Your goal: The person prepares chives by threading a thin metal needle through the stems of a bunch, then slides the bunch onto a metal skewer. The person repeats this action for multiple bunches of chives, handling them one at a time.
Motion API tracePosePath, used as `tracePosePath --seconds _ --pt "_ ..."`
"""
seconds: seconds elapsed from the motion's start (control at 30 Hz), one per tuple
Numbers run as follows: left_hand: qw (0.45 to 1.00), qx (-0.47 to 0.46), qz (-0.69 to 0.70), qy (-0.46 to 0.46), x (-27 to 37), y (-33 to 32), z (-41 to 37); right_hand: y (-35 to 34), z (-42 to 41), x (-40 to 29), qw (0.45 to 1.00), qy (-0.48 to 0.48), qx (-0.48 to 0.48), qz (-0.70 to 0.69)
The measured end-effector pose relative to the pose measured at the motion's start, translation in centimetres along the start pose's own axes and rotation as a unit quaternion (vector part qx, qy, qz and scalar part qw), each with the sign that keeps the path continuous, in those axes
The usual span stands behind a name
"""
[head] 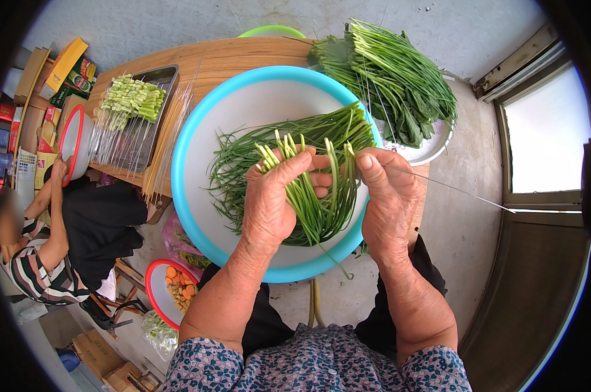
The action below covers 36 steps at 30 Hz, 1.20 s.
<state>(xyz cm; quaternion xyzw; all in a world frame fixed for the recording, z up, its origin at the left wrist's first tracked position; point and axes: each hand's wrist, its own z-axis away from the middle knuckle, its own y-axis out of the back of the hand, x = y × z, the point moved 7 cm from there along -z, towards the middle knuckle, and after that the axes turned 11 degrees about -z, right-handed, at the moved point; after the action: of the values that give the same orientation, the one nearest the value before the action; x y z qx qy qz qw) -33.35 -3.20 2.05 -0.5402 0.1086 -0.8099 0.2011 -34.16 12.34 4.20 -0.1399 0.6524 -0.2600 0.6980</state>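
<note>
Above a large white basin with a blue rim (pixel 197 228), my left hand (pixel 271 210) grips a small bunch of garlic chives (pixel 305 193), pale cut ends upward. My right hand (pixel 391 206) pinches a thin metal skewer (pixel 454 187) between thumb and forefinger. The skewer's far end points out to the right. More chive stalks (pixel 342 196) hang beside the right fingertips; whether the skewer pierces them is hidden by the fingers. Loose chives (pixel 280 130) lie in the basin beneath both hands, their cut ends toward its right side.
Behind the basin to the right, a big chive pile (pixel 398 78) rests on a white tray (pixel 430 156). Left on the wooden table (pixel 217 54) are a metal tray (pixel 165 93) of skewered green stalks and wooden skewers (pixel 170 132). Another person (pixel 55 245) sits left, near a red-rimmed basin (pixel 165 311).
</note>
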Motion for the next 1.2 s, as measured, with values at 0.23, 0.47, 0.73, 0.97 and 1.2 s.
tracePosePath --seconds 0.23,0.47,0.73,0.97,1.2 --pt "1.0 -0.003 0.004 -0.001 0.0 -0.1 0.1 -0.1 0.1 -0.2 1.0 0.009 -0.006 0.018" --pt "1.0 0.001 -0.014 -0.007 0.0 -0.3 0.1 -0.5 0.3 -0.6 0.997 0.06 -0.026 0.049" --pt "0.999 -0.006 0.044 -0.026 -0.4 -0.6 0.0 -0.7 0.2 -0.1 1.0 -0.009 -0.003 -0.026" --pt "0.997 0.045 0.026 -0.063 0.3 0.4 -0.1 1.2 -0.7 1.7 0.996 -0.039 0.031 -0.072" --pt "0.993 0.033 -0.041 -0.102 1.5 -0.1 0.5 1.3 -0.9 2.3 0.988 -0.077 0.043 -0.124"
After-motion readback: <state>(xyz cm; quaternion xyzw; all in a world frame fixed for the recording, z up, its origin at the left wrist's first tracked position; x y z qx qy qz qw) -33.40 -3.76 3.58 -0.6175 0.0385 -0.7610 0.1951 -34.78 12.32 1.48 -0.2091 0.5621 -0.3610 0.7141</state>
